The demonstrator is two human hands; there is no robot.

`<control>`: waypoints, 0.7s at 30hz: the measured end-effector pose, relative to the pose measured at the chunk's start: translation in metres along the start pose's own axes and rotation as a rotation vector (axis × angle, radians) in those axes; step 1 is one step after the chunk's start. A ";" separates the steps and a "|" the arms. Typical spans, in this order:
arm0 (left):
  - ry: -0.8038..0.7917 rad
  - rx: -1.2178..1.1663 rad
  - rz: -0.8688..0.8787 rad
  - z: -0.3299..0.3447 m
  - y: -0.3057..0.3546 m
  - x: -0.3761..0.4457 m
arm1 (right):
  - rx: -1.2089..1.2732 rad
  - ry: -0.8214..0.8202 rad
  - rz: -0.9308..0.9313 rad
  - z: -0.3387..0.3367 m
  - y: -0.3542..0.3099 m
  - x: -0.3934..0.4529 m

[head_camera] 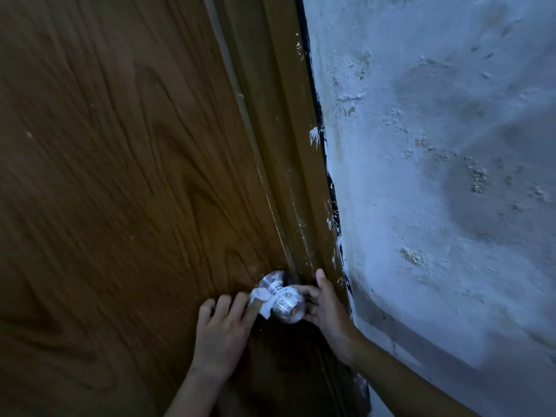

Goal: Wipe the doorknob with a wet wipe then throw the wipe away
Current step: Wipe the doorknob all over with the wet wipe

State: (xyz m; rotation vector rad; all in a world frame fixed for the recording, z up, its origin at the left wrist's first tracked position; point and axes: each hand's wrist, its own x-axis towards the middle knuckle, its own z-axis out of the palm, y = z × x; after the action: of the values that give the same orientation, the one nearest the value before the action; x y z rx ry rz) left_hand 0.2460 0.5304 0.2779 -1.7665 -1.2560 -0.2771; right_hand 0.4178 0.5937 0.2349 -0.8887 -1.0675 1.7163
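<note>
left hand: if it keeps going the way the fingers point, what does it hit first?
Probably the wet wipe wrapped round the neck of the doorknob; the left hand already has fingers at it. Behind that, the door. Depth is unclear.

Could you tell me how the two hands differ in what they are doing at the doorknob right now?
The left hand presses the white wet wipe against the doorknob neck; the right hand touches bare metal. The left comes from below, the right from the frame side. Both touch the knob.

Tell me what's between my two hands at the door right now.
In the head view, the metal doorknob sits between them. The white wet wipe is wrapped around its neck beside the left hand; the right hand grips the knob's other side.
</note>
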 end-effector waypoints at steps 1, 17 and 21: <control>0.007 0.003 0.004 0.000 0.000 0.002 | -0.001 -0.002 0.000 0.001 -0.001 -0.001; 0.037 0.036 0.135 0.000 -0.013 0.009 | -0.014 -0.007 -0.009 0.001 -0.004 -0.003; -0.008 0.000 0.204 -0.008 -0.010 0.033 | -0.018 -0.013 -0.028 0.003 -0.005 -0.004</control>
State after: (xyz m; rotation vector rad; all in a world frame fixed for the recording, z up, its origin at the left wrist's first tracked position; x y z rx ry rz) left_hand 0.2549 0.5455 0.3091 -1.8801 -1.0712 -0.1530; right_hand 0.4180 0.5900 0.2412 -0.8710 -1.1006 1.6939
